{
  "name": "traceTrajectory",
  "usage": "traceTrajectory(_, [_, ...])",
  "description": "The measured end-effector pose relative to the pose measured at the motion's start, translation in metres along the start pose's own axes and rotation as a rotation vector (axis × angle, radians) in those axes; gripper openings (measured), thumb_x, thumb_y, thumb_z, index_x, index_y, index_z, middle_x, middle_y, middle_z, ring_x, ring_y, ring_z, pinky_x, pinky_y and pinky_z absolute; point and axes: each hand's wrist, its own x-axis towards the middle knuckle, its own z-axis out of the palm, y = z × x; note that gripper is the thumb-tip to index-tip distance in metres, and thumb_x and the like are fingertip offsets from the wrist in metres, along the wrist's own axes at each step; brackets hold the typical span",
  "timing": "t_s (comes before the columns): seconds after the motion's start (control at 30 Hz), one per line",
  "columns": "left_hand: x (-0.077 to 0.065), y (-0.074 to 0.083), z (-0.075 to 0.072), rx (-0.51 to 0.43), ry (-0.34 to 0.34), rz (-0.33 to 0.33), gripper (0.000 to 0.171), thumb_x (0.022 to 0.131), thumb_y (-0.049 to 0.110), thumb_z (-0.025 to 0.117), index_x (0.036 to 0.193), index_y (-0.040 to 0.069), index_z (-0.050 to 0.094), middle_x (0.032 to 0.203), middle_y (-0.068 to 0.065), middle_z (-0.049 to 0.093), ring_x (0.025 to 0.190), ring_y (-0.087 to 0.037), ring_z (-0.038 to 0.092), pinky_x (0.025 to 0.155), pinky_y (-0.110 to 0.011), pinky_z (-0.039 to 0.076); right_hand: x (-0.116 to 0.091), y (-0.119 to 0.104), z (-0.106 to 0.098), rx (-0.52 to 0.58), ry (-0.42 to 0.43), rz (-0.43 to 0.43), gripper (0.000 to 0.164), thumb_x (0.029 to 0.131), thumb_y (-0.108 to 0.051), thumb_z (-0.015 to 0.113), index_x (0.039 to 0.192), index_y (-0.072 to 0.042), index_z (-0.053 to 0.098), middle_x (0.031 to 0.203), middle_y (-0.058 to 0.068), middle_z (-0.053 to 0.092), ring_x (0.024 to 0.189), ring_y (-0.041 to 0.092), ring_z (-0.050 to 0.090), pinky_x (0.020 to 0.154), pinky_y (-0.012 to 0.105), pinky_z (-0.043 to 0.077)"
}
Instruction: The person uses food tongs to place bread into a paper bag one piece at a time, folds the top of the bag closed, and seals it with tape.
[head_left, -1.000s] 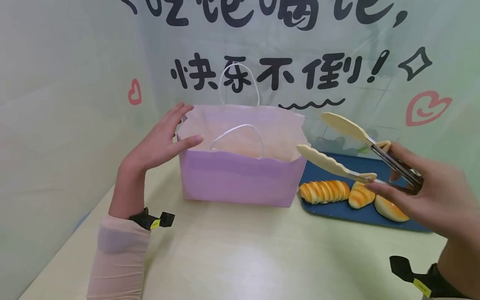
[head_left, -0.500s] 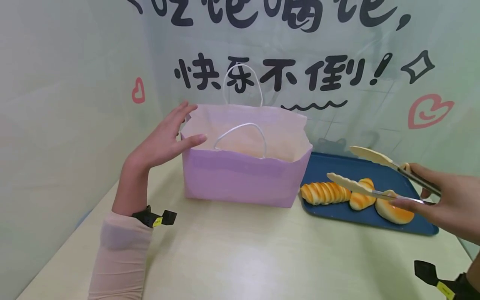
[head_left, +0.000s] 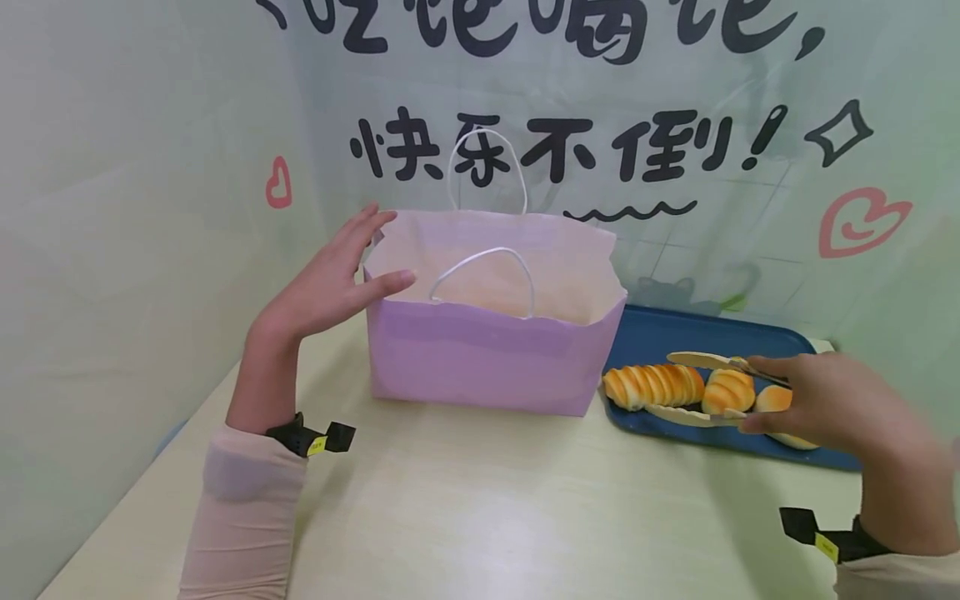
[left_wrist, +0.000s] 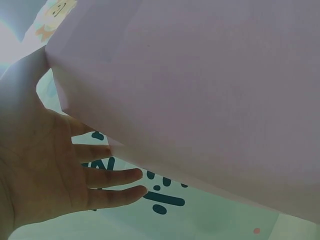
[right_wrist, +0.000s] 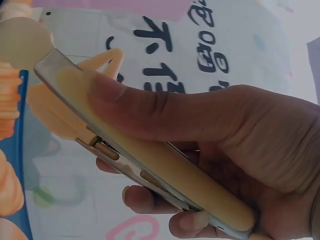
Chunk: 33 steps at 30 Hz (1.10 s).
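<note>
A lilac paper bag (head_left: pixel 487 358) stands upright with its mouth spread wide and white handles up. At its left end, my left hand (head_left: pixel 318 283) rests on the rim with straight fingers, the thumb over the mouth; in the left wrist view, the fingers (left_wrist: pixel 115 177) stretch along the bag's outside. My right hand (head_left: pixel 847 400) grips tongs (head_left: pixel 697 360) with cream-coloured tips and metal arms. The tongs' arms are spread low over the blue tray (head_left: pixel 675 329), one on each side of a small bread roll (head_left: pixel 729 390). A longer ridged bread roll (head_left: pixel 652 386) lies left of it.
A round bun (head_left: pixel 772 400) lies at the tray's right, partly behind my right hand. The tray sits beside the bag on a pale table (head_left: pixel 487 500). Behind stands a light backdrop (head_left: pixel 750 250) with black lettering and pink hearts.
My right hand first drew the tongs right, away from the bag, then lowered them to the rolls on the tray. The left hand stayed at the bag's rim.
</note>
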Motion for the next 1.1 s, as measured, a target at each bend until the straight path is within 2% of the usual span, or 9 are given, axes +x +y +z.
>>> traceTrajectory(0.1, [0.001,0.001,0.0,-0.002,-0.003,0.001,0.088,0.098,0.055,0.066,0.169,0.018,0.027,0.178,-0.004,0.009,0.163,-0.028,0.01,0.124,-0.068,0.019,0.007,0.002,0.004,0.009,-0.021,-0.016,0.099,0.079,-0.054,0.089,0.147,0.009,0.055,0.059,-0.006,0.046,0.055,0.015,0.044,0.054,0.036,0.042])
traceTrajectory(0.2, [0.002,0.002,0.0,0.001,-0.005,0.003,0.089,0.098,0.056,0.066,0.169,0.019,0.026,0.178,-0.003,0.008,0.163,-0.027,0.009,0.124,-0.068,0.019,0.011,0.005,0.005,-0.007,-0.029,-0.016,0.1,0.077,-0.056,0.09,0.145,0.01,0.056,0.07,-0.005,0.061,0.067,0.02,0.059,0.062,0.045,0.053])
traceTrajectory(0.3, [0.003,0.001,0.0,0.003,-0.003,0.005,0.09,0.098,0.058,0.065,0.169,0.02,0.026,0.178,-0.002,0.008,0.163,-0.026,0.009,0.124,-0.068,0.019,0.014,0.008,0.006,-0.014,-0.033,-0.012,0.101,0.076,-0.057,0.09,0.144,0.01,0.057,0.079,-0.003,0.069,0.076,0.025,0.066,0.068,0.052,0.057])
traceTrajectory(0.6, [0.004,-0.001,0.001,0.008,0.0,-0.001,0.091,0.098,0.06,0.065,0.169,0.02,0.026,0.178,-0.002,0.009,0.163,-0.026,0.01,0.125,-0.067,0.019,0.015,0.01,0.01,-0.013,-0.031,-0.028,0.096,0.081,-0.056,0.087,0.144,0.01,0.057,0.07,-0.007,0.06,0.067,0.017,0.06,0.064,0.046,0.055])
traceTrajectory(0.77, [0.002,-0.001,0.001,0.006,-0.005,-0.003,0.09,0.098,0.058,0.065,0.169,0.018,0.026,0.178,-0.003,0.009,0.163,-0.028,0.011,0.125,-0.067,0.019,0.015,0.011,0.01,-0.013,-0.028,-0.036,0.093,0.083,-0.055,0.086,0.144,0.01,0.058,0.071,-0.006,0.062,0.067,0.016,0.06,0.061,0.043,0.053])
traceTrajectory(0.87, [0.002,-0.001,0.001,0.001,-0.005,-0.002,0.089,0.098,0.056,0.066,0.169,0.018,0.027,0.178,-0.003,0.009,0.163,-0.028,0.011,0.125,-0.067,0.019,0.014,0.01,0.008,-0.014,-0.016,-0.042,0.091,0.083,-0.053,0.086,0.143,0.01,0.058,0.082,0.001,0.071,0.068,0.017,0.062,0.062,0.046,0.055])
traceTrajectory(0.93, [0.001,-0.001,0.001,-0.001,-0.005,-0.002,0.089,0.098,0.056,0.066,0.169,0.018,0.027,0.178,-0.003,0.009,0.163,-0.028,0.011,0.125,-0.067,0.019,0.013,0.009,0.006,-0.008,-0.012,-0.037,0.091,0.085,-0.052,0.085,0.144,0.01,0.057,0.081,0.002,0.07,0.065,0.016,0.06,0.062,0.045,0.055])
traceTrajectory(1.03, [0.001,-0.002,0.001,-0.001,-0.002,-0.005,0.089,0.098,0.056,0.066,0.169,0.02,0.027,0.178,-0.002,0.008,0.163,-0.028,0.012,0.124,-0.067,0.02,0.009,0.006,0.002,0.001,0.013,-0.019,0.089,0.087,-0.05,0.084,0.147,0.009,0.054,0.071,0.002,0.064,0.058,0.016,0.053,0.057,0.04,0.05])
traceTrajectory(1.1, [0.0,-0.002,0.001,-0.001,-0.001,-0.009,0.089,0.098,0.056,0.066,0.169,0.02,0.027,0.178,-0.001,0.008,0.162,-0.028,0.014,0.124,-0.068,0.02,0.005,0.003,-0.001,0.009,0.036,0.001,0.089,0.089,-0.049,0.083,0.15,0.008,0.052,0.059,-0.002,0.051,0.053,0.017,0.047,0.053,0.036,0.043])
